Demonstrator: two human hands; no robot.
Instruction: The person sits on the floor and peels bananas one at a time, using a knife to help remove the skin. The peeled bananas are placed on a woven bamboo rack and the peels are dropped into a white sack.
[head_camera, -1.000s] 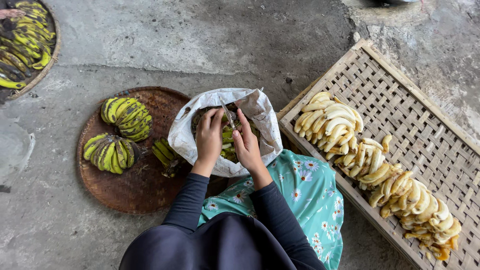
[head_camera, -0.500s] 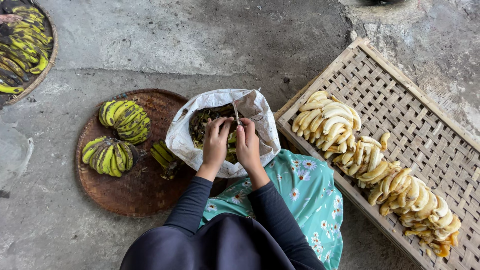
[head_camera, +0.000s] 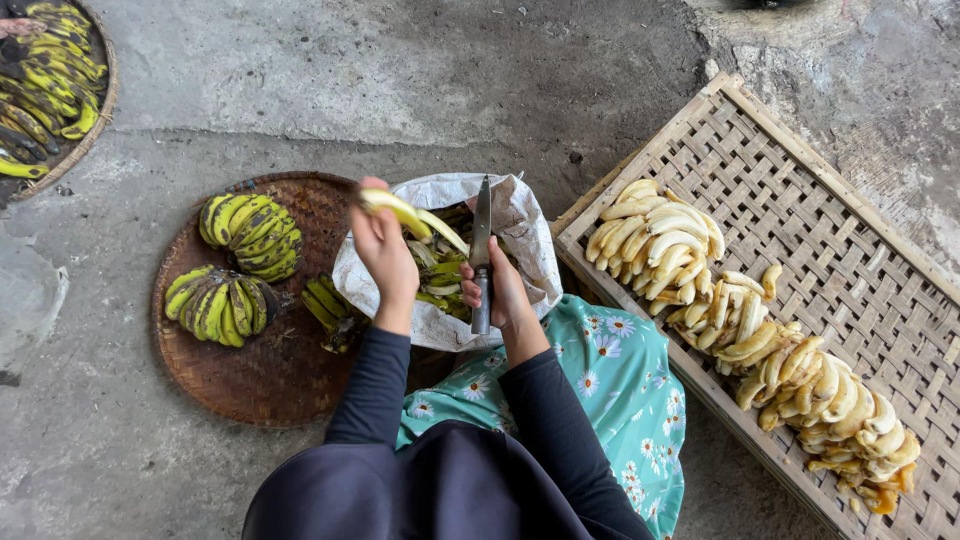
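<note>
The left hand (head_camera: 385, 255) pinches a partly peeled banana (head_camera: 400, 210), its grip pressed around the lower end, over the near-left edge of the white sack (head_camera: 520, 225) of peels. The banana's long axis runs left to right, its loose peel trailing toward the knife (head_camera: 481, 245). The right hand (head_camera: 500, 290) is clamped on the knife handle, blade upright, just beside the banana's right end. So the blade is nearer that end than the left grip is.
</note>
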